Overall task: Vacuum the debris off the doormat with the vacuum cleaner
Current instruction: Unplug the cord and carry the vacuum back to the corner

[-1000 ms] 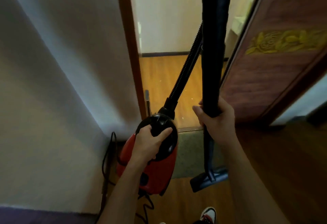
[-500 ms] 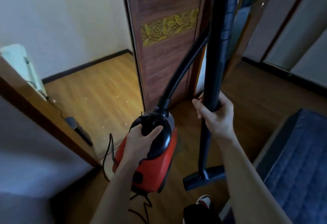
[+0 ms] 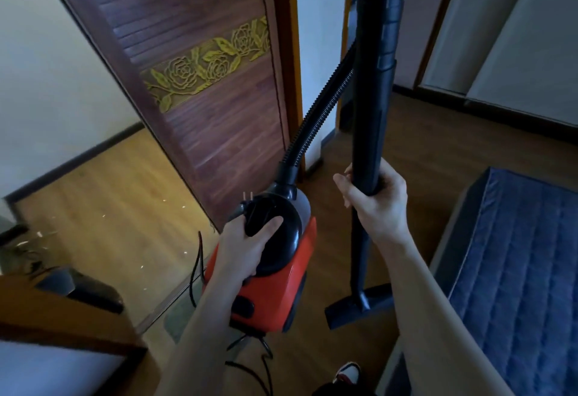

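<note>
Left hand (image 3: 247, 245) clamped on vacuum cleaner (image 3: 269, 273) handle, body carried off floor. Right hand (image 3: 375, 201) wrapped round upright wand (image 3: 372, 107), nozzle (image 3: 356, 305) hanging below it. Doormat (image 3: 178, 317) corner peeks just left of vacuum cleaner, nearer left hand; nozzle must swing leftward.

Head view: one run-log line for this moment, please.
left hand: gripping red canister vacuum | right hand: gripping black wand | floor nozzle: off doormat

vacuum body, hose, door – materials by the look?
Vacuum body: glossy red and black moulded plastic, probably; smooth with soft highlights.
Hose: black ribbed flexible plastic, likely; fine corrugations.
Door: dark wood or wood veneer, horizontal slatted grain, with a gold-coloured carved rose band.
</note>
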